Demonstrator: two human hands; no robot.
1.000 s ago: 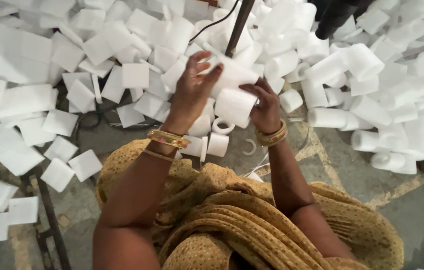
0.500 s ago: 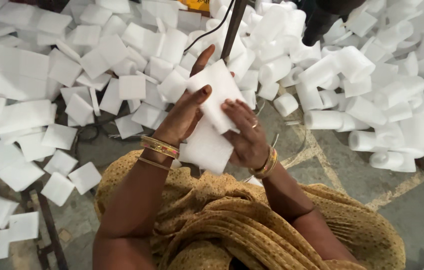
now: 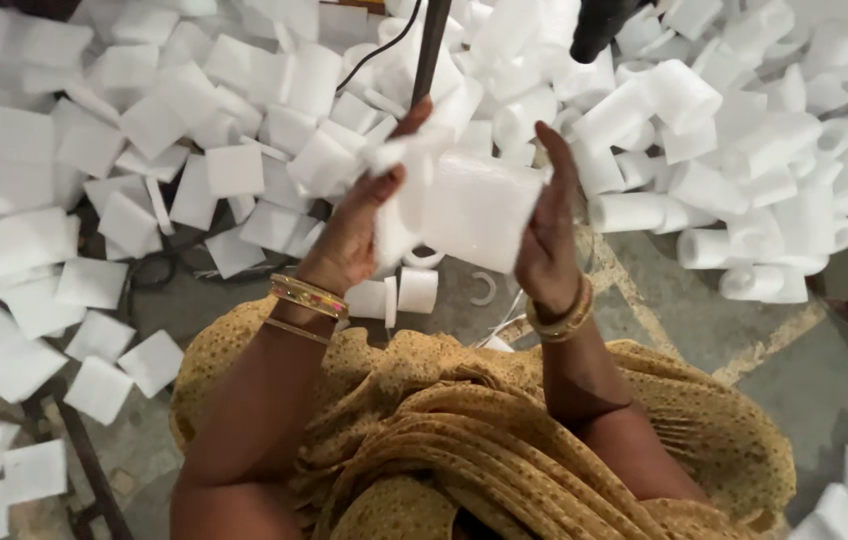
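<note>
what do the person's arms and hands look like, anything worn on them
Both forearms are bare, with no sleeves and no gloves. The left hand has gold bangles at its wrist, one wide patterned band and a thinner one below it. The right hand has a stack of gold bangles at its wrist. No rings can be made out.

Mustard dotted garment; gold bangles on both wrists; bare forearms.

The white foam sheet looks soft and matt, the bangles shiny metal, the floor rough concrete.
</note>
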